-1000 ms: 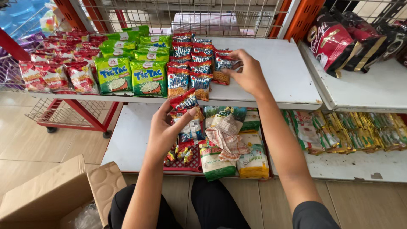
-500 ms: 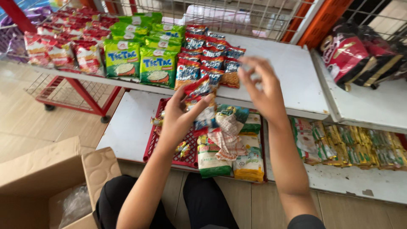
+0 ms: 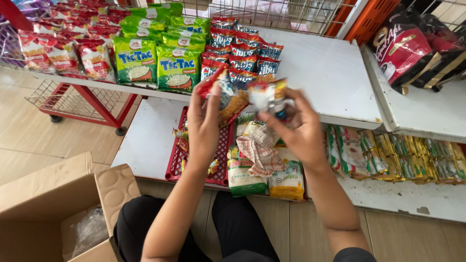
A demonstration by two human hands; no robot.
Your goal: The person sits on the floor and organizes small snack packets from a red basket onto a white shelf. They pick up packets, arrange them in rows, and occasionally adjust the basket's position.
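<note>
Left hand (image 3: 204,123) pinches a small red-and-blue foil snack packet (image 3: 221,90) by its edge, lifted above the red plastic tray (image 3: 175,160). Beside it, our right hand (image 3: 298,128) is closed around a second shiny packet (image 3: 267,97). We hold both near the upper white shelf (image 3: 325,73), where matching packets (image 3: 240,51) stand in rows.

A shop: white shelves (image 3: 335,73) stocked with rows of snack packets (image 3: 160,63)
</note>
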